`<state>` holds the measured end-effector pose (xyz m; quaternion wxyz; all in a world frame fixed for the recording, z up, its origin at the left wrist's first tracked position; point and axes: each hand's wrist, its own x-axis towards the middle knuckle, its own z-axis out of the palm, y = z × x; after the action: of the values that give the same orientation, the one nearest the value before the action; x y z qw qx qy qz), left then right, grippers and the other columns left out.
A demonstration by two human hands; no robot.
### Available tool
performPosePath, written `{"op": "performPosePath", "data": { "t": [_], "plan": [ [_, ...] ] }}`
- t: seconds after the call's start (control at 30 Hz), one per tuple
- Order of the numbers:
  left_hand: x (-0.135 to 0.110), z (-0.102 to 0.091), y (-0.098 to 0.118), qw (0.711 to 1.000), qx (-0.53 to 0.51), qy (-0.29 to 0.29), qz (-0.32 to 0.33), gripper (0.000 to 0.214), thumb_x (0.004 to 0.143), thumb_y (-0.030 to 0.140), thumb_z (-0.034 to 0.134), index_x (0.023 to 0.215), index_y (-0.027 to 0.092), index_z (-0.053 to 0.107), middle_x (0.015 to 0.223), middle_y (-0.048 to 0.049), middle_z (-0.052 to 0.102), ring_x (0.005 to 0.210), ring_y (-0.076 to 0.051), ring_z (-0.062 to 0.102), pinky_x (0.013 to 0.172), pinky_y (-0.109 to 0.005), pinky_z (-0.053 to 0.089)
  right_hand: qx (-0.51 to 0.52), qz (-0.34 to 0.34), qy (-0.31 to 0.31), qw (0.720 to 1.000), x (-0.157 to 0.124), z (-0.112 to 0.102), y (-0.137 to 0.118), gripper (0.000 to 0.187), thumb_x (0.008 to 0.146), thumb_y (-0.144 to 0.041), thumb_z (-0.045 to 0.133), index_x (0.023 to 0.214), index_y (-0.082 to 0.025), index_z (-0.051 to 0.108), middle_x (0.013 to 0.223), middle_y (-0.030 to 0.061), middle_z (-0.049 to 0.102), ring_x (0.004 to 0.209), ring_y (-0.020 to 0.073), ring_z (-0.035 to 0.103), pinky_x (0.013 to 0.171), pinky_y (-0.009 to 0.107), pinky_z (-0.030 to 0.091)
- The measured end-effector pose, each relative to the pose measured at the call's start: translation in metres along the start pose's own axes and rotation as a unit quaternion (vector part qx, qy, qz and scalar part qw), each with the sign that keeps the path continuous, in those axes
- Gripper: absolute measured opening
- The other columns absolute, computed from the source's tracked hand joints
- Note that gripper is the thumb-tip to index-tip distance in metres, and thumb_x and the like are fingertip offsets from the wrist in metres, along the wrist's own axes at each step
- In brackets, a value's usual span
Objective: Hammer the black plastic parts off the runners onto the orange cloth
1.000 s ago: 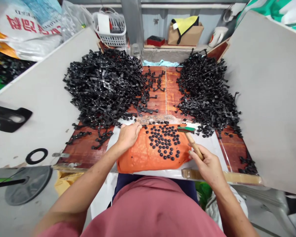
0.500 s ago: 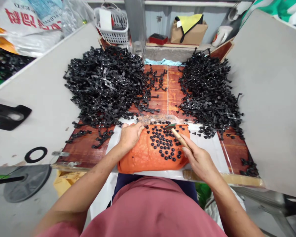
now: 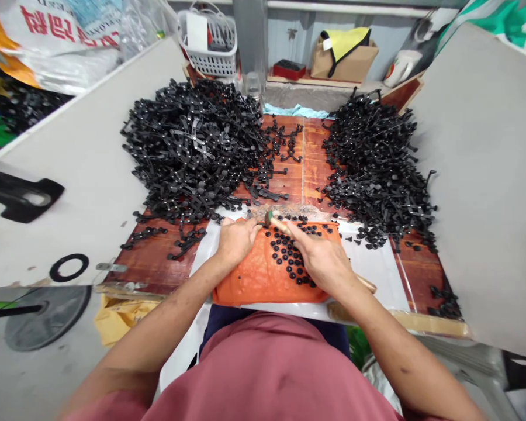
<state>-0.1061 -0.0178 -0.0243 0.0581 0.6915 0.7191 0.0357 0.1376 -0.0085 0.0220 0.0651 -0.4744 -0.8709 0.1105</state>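
My right hand [image 3: 326, 263] is closed round the wooden handle of a small hammer [image 3: 280, 225], whose handle end sticks out past my wrist. The hammer's dark head is close to the fingertips of my left hand [image 3: 236, 241]. Those fingers are pinched on a small black piece, mostly hidden, at the far edge of an orange cloth-like pad [image 3: 245, 286]. Several round black caps [image 3: 284, 251] are spread over the right half of the pad, partly covered by my right hand.
A large heap of black strap-like parts [image 3: 197, 146] lies at the left, another heap [image 3: 377, 169] at the right. Grey panels [image 3: 482, 175] flank the wooden table [image 3: 289, 187]. Along the back are a white basket [image 3: 210, 52], a red box [image 3: 289, 70] and a mug [image 3: 401, 67].
My right hand has brought the hammer leftward, from over the black caps to my left fingertips. My left hand keeps its place at the pad's far edge. The whole view has shifted slightly.
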Motion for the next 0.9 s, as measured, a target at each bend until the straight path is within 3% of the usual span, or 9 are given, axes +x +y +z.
{"op": "performPosePath", "data": {
  "t": [0.07, 0.2, 0.33, 0.47, 0.6, 0.7, 0.8, 0.9],
  "plan": [
    [0.0, -0.001, 0.0, 1.0, -0.002, -0.009, 0.001, 0.039, 0.106, 0.041, 0.039, 0.107, 0.021, 0.073, 0.092, -0.0121, 0.079, 0.085, -0.027, 0.071, 0.088, -0.041, 0.036, -0.02, -0.006, -0.018, 1.0, 0.003, 0.002, -0.001, 0.055, 0.107, -0.03, 0.045, 0.162, -0.034, 0.038, 0.098, 0.0051, 0.081, 0.08, 0.0211, 0.075, 0.07, 0.028, 0.053],
    [0.001, -0.002, 0.0, 1.0, -0.011, -0.02, -0.001, 0.039, 0.106, 0.041, 0.039, 0.106, 0.022, 0.073, 0.093, -0.0124, 0.079, 0.086, -0.028, 0.072, 0.09, -0.042, 0.037, -0.016, 0.004, 0.015, 1.0, 0.007, 0.001, -0.001, 0.055, 0.109, -0.031, 0.039, 0.164, -0.03, 0.034, 0.104, 0.0064, 0.08, 0.085, 0.0198, 0.074, 0.073, 0.027, 0.052],
    [0.002, -0.002, -0.001, 1.0, -0.008, -0.029, -0.006, 0.038, 0.106, 0.042, 0.039, 0.107, 0.023, 0.071, 0.091, -0.0113, 0.079, 0.085, -0.027, 0.072, 0.09, -0.041, 0.04, -0.079, 0.002, -0.055, 0.995, 0.017, 0.001, -0.004, 0.054, 0.109, -0.031, 0.039, 0.162, -0.033, 0.037, 0.088, 0.0048, 0.08, 0.071, 0.0198, 0.072, 0.064, 0.026, 0.049],
    [0.005, -0.008, -0.009, 0.996, -0.083, -0.039, 0.015, 0.035, 0.106, 0.039, 0.035, 0.12, 0.025, 0.065, 0.097, -0.0084, 0.078, 0.092, -0.026, 0.073, 0.085, -0.035, 0.044, -0.084, -0.007, -0.056, 0.995, 0.025, -0.005, -0.006, 0.054, 0.108, -0.03, 0.041, 0.161, -0.034, 0.04, 0.081, 0.0044, 0.079, 0.068, 0.0208, 0.072, 0.065, 0.027, 0.048],
    [0.003, -0.025, -0.025, 0.972, -0.228, 0.048, -0.029, 0.041, 0.104, 0.037, 0.035, 0.141, 0.023, 0.047, 0.091, -0.0045, 0.073, 0.083, -0.023, 0.07, 0.076, -0.031, 0.045, 0.009, 0.024, 0.012, 1.0, 0.014, -0.018, 0.001, 0.053, 0.108, -0.034, 0.041, 0.161, -0.036, 0.04, 0.093, 0.0038, 0.081, 0.074, 0.0218, 0.075, 0.069, 0.029, 0.053],
    [-0.002, -0.037, -0.037, 0.954, -0.281, 0.084, -0.061, 0.04, 0.102, 0.04, 0.036, 0.135, 0.019, 0.047, 0.078, -0.0009, 0.066, 0.072, -0.021, 0.065, 0.072, -0.03, 0.045, 0.103, 0.05, 0.077, 0.99, -0.007, -0.023, 0.011, 0.053, 0.108, -0.035, 0.039, 0.161, -0.031, 0.041, 0.104, 0.006, 0.081, 0.082, 0.0227, 0.076, 0.077, 0.032, 0.057],
    [-0.011, -0.037, -0.044, 0.963, -0.268, 0.022, -0.02, 0.033, 0.103, 0.045, 0.034, 0.115, 0.022, 0.054, 0.082, -0.0019, 0.067, 0.076, -0.02, 0.065, 0.073, -0.03, 0.046, 0.156, 0.057, 0.074, 0.983, -0.033, -0.02, 0.019, 0.053, 0.106, -0.035, 0.041, 0.159, -0.029, 0.046, 0.111, 0.0072, 0.081, 0.088, 0.0235, 0.077, 0.083, 0.034, 0.059],
    [-0.017, -0.029, -0.045, 0.985, -0.153, -0.078, 0.004, 0.032, 0.102, 0.047, 0.037, 0.101, 0.023, 0.057, 0.087, -0.0058, 0.072, 0.081, -0.024, 0.068, 0.075, -0.032, 0.046, 0.193, 0.05, 0.045, 0.979, -0.056, -0.013, 0.021, 0.052, 0.106, -0.034, 0.043, 0.158, -0.029, 0.047, 0.126, 0.0071, 0.077, 0.099, 0.023, 0.077, 0.086, 0.033, 0.059]
  ]
}}
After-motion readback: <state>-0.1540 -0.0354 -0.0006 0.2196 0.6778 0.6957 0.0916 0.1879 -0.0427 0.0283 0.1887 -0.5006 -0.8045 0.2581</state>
